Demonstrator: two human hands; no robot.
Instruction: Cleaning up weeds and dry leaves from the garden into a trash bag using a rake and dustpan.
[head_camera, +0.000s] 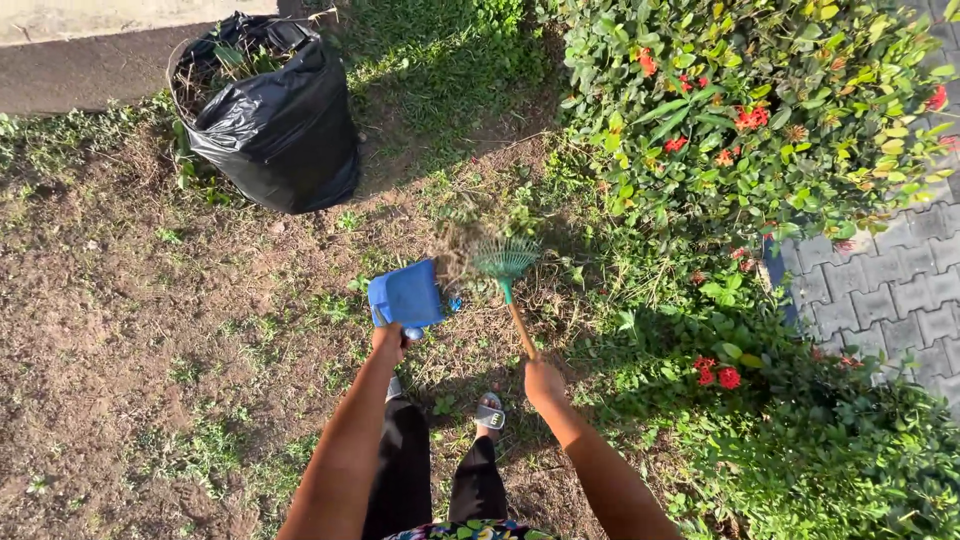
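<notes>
Far left, I am seeing a black rubbish bag standing open on the bare soil, stuffed with dry cuttings. Nearer the middle, my left hand is gripping the handle of a blue dustpan, holding it tilted above the ground. Just right of it, a clump of dry grass is sitting pressed between the dustpan and a green hand rake. My right hand is clenching the rake's wooden handle. Far right, a red-flowered shrub is bordering grey paving.
</notes>
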